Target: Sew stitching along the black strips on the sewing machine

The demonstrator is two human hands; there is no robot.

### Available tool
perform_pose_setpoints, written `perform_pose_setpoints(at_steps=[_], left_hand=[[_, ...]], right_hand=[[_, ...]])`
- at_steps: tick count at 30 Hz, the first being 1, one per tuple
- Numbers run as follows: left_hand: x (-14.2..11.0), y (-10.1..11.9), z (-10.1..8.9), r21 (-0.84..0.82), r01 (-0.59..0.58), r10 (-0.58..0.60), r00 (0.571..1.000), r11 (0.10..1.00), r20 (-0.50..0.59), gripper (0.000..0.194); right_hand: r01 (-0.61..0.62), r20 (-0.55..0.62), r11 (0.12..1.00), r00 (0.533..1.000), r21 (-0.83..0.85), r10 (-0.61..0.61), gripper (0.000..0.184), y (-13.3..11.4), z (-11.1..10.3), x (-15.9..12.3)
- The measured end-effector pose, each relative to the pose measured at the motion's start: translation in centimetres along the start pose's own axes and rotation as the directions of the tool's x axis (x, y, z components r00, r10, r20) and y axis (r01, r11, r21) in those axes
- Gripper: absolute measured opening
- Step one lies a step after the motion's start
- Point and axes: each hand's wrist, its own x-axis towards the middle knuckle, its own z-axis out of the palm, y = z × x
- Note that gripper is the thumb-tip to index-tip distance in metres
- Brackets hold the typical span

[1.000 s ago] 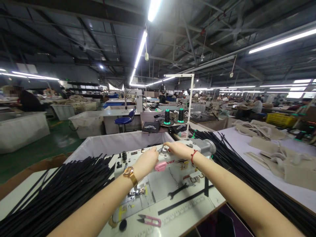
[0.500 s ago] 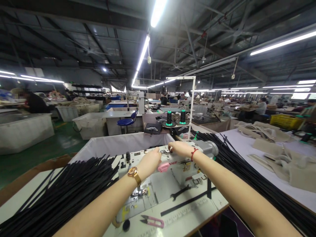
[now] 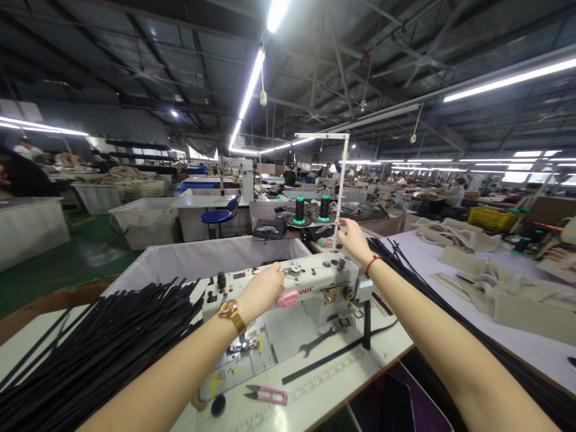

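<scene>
My left hand (image 3: 263, 287) rests against the top of a white sewing machine (image 3: 330, 273), fingers pressed together beside the metal winder fittings. Whatever it pinches is hidden. My right hand (image 3: 354, 241) is raised behind the machine, at the white post of the thread stand (image 3: 342, 174), its fingers curled. I cannot tell whether they grip the post or a thread. Two black thread spools (image 3: 300, 210) with green bases stand just left of it. Below my left hand, a pink pad (image 3: 288, 299) sticks to the machine's front.
Pink-handled thread snips (image 3: 266, 394), a wrench (image 3: 317, 343) and a black strip (image 3: 321, 362) lie on the machine table. Black strips (image 3: 112, 336) are heaped at left, with more behind my right arm. Beige fabric pieces (image 3: 508, 291) cover part of the right table. People work farther off.
My right hand has left the machine's top and moved right and back to the thread stand post. My left hand stays at the same spot on the machine. The view has shifted slightly right.
</scene>
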Motion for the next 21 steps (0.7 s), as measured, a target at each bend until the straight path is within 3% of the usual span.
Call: perform_pose_setpoints(at_steps=[3, 5, 7, 10, 13, 15, 17, 18, 19, 20, 21], left_hand=[[0.0, 0.0, 0.0, 0.0, -0.007, 0.007, 1.0, 1.0, -0.007, 0.013], [0.0, 0.0, 0.0, 0.003, -0.01, 0.01, 1.0, 1.0, -0.013, 0.012], [-0.1, 0.0, 0.0, 0.01, -0.009, 0.01, 1.0, 1.0, -0.017, 0.012], [-0.1, 0.1, 0.0, 0.019, -0.003, 0.004, 1.0, 1.0, -0.016, 0.012], [-0.2, 0.1, 0.0, 0.021, 0.002, -0.002, 1.0, 1.0, -0.007, 0.012], [-0.2, 0.0, 0.0, 0.019, 0.005, -0.005, 1.0, 1.0, -0.002, 0.012], [-0.2, -0.1, 0.1, 0.014, 0.004, -0.004, 1.0, 1.0, -0.003, 0.012], [-0.3, -0.1, 0.1, 0.012, 0.001, -0.001, 1.0, 1.0, -0.006, 0.012], [-0.3, -0.1, 0.0, 0.01, -0.002, 0.002, 1.0, 1.0, -0.007, 0.012], [-0.3, -0.1, 0.0, 0.009, -0.002, 0.003, 1.0, 1.0, -0.009, 0.012], [-0.3, -0.1, 0.0, 0.008, -0.003, 0.003, 1.0, 1.0, -0.008, 0.012]], right_hand=[[-0.13, 0.01, 0.991, 0.992, 0.041, 0.13, 0.039, 0.5, 0.5, 0.0], [-0.155, 0.067, 0.986, 0.986, 0.065, 0.151, 0.027, 0.2, 1.6, -0.2], [-0.142, 0.078, 0.987, 0.988, 0.07, 0.137, 0.028, -0.5, 2.7, -0.1], [-0.081, 0.009, 0.996, 0.997, 0.037, 0.081, 0.034, -2.0, 3.1, 0.5], [0.029, -0.03, 0.999, 0.999, -0.02, -0.03, 0.036, -3.4, 2.2, 0.1], [0.099, -0.04, 0.994, 0.994, -0.055, -0.101, 0.032, -4.1, 1.7, -1.9], [0.195, -0.033, 0.976, 0.979, -0.1, -0.199, 0.047, -4.5, 2.1, -5.5], [0.259, -0.011, 0.959, 0.965, -0.117, -0.262, 0.049, -4.3, 2.7, -7.9], [0.426, 0.081, 0.887, 0.905, -0.178, -0.419, 0.042, -4.0, 3.5, -10.5], [0.591, 0.228, 0.782, 0.803, -0.196, -0.55, 0.036, -3.5, 4.6, -13.2], [0.675, 0.335, 0.721, 0.723, -0.154, -0.605, 0.027, -2.9, 5.8, -16.0]])
